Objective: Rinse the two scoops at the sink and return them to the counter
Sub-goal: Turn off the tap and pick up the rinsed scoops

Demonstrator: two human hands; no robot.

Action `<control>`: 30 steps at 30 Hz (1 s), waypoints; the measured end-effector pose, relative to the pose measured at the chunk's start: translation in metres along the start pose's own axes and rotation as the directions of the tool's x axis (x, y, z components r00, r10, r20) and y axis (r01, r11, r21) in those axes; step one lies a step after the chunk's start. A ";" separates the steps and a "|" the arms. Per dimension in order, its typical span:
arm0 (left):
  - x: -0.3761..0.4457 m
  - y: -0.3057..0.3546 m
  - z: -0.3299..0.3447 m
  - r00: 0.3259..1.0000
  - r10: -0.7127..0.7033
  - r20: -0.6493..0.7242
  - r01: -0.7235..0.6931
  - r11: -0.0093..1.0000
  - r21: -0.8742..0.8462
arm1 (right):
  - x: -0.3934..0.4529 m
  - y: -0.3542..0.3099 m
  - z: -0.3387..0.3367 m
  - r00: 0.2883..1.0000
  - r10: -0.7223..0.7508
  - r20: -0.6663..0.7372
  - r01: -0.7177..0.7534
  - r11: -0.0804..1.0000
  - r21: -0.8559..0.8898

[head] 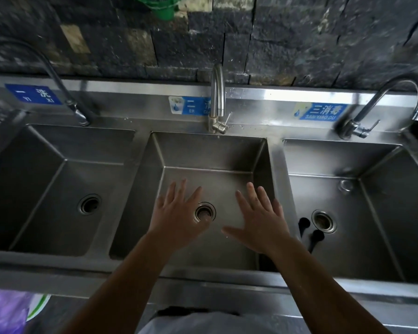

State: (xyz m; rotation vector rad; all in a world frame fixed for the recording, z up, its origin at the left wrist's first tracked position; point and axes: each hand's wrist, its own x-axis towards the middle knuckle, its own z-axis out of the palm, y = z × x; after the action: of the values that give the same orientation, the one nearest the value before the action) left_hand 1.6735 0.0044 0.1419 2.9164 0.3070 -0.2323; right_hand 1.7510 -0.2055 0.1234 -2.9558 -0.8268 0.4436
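Dark rough stone wall (287,44) behind a stainless three-basin sink unit (251,97); blue labels along its back ledge, one per basin. The two scoops (309,232) lie in the right basin (372,213), just left of its drain (323,220): two dark round ends side by side, close together, near the basin's left wall. Their long axes appear to run from those round ends toward the viewer, the rest of each partly hidden by the right forearm; which end is bowl and which handle, cannot tell. Neither hand touches them. Left hand (179,220) hovers over the middle basin (210,155), palm down, fingers spread and pointing toward the wall, empty, its thumb side overlapping the middle drain (204,212). Right hand (261,222) likewise flat and splayed, empty, thumb stretched inward, sitting over the middle basin's right side, near the divider to the right basin. Both bare forearms reach in from the lower edge, converging slightly. Middle tap (217,92) stands upright at the back ledge; no water visible from it. Left tap (58,80) and right tap (384,104) arch over their own basins. Left basin (58,189) holds nothing visible but its drain.
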 end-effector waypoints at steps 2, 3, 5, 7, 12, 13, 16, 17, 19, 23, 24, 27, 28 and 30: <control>-0.006 0.012 0.000 1.000 -0.004 -0.009 0.004 1.000 -0.008 | -0.007 0.006 0.001 1.000 -0.011 0.004 0.010 1.000 0.004; -0.009 0.017 0.000 1.000 -0.006 -0.017 0.006 1.000 -0.015 | -0.011 0.009 0.003 1.000 -0.019 0.008 0.019 1.000 0.004; -0.017 0.025 0.001 0.999 -0.014 -0.031 0.013 1.000 -0.018 | -0.021 0.016 0.006 0.999 -0.038 0.014 0.038 0.999 0.000; -0.025 0.033 0.004 0.999 -0.018 -0.032 0.017 1.000 -0.017 | -0.032 0.022 0.010 0.999 -0.045 0.019 0.045 0.999 0.010; -0.030 0.056 0.012 0.999 0.016 -0.029 -0.016 1.000 -0.016 | -0.058 0.038 0.014 1.000 -0.017 0.025 0.016 0.999 0.042; -0.028 0.062 0.014 0.999 0.033 -0.034 -0.033 0.999 -0.015 | -0.063 0.043 0.014 1.000 -0.007 0.020 0.006 0.999 0.042; -0.018 0.081 0.021 0.991 0.117 -0.058 -0.117 0.993 -0.002 | -0.078 0.060 0.013 0.998 0.059 0.005 -0.059 0.997 0.049; -0.012 0.087 0.023 0.986 0.154 -0.068 -0.154 0.988 0.011 | -0.081 0.067 0.012 0.996 0.090 -0.001 -0.090 0.995 0.051; 0.002 0.099 0.026 0.972 0.227 -0.056 -0.226 0.974 0.024 | -0.089 0.080 0.010 0.987 0.159 -0.001 -0.159 0.985 0.067; 0.026 0.134 0.038 0.927 0.374 0.017 -0.373 0.927 -0.033 | -0.114 0.111 0.013 0.950 0.312 0.013 -0.312 0.947 0.079; 0.029 0.145 0.042 0.913 0.408 0.024 -0.406 0.912 -0.056 | -0.122 0.118 0.016 0.936 0.351 0.011 -0.351 0.933 0.076; 0.034 0.177 0.053 0.869 0.492 0.056 -0.484 0.867 -0.117 | -0.145 0.140 0.024 0.875 0.485 0.013 -0.484 0.871 0.086; 0.035 0.185 0.057 0.853 0.516 0.073 -0.506 0.854 -0.122 | -0.152 0.145 0.028 0.853 0.521 0.018 -0.520 0.849 0.088; 0.037 0.198 0.066 0.826 0.555 0.100 -0.543 0.830 -0.124 | -0.161 0.153 0.036 0.815 0.580 0.021 -0.579 0.810 0.098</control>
State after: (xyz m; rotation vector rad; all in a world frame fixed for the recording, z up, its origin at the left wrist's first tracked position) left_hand 1.7445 -0.1924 0.1077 2.7335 -0.5335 -0.3034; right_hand 1.6862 -0.4207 0.1140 -3.0537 0.1357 0.4657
